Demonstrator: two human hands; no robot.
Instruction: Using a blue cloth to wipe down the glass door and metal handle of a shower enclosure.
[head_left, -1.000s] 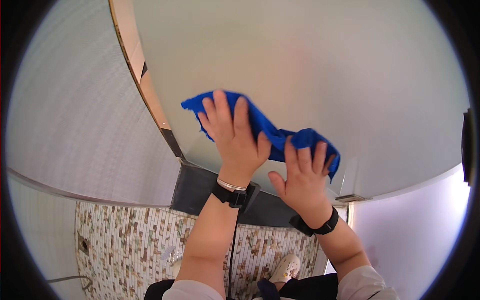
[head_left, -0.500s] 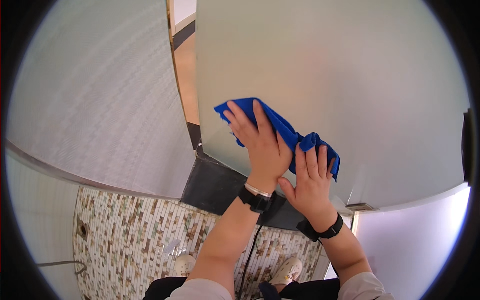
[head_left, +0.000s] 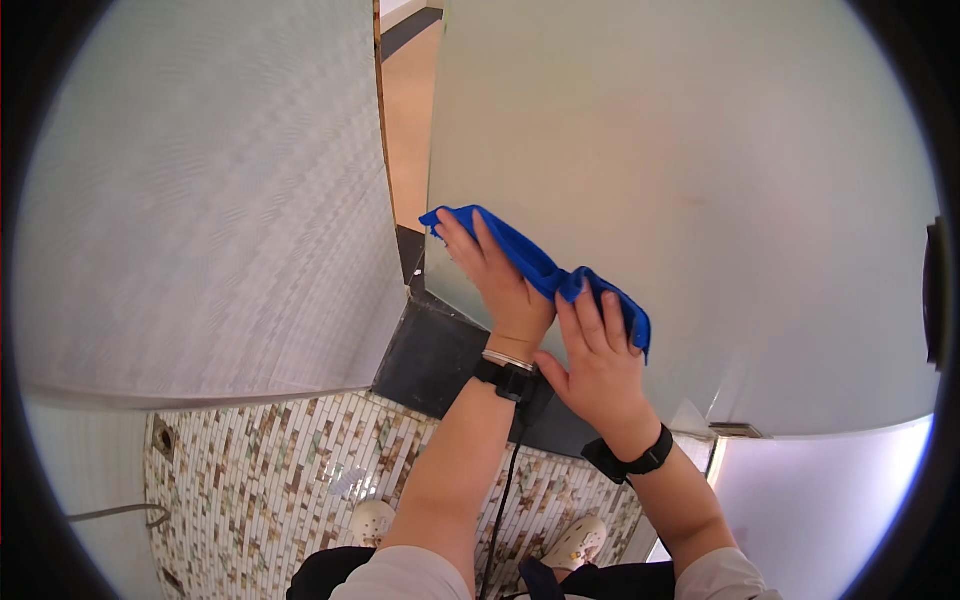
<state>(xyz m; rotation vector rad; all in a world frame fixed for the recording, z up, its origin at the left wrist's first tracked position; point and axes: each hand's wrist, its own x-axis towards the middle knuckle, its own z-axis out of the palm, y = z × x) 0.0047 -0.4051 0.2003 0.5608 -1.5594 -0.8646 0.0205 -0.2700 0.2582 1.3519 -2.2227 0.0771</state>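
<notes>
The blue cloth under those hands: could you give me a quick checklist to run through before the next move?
1. Left hand on the blue cloth: ok, fingers extended over it.
2. Right hand on the cloth: ok, fingertips at its right part.
3. Cloth spread flat: not ok, it is bunched between the hands.
4. Black cord clear of the pale shoes: ok, it hangs between them.
5. Frosted panel clean: cannot tell, its surface looks hazy.
</notes>
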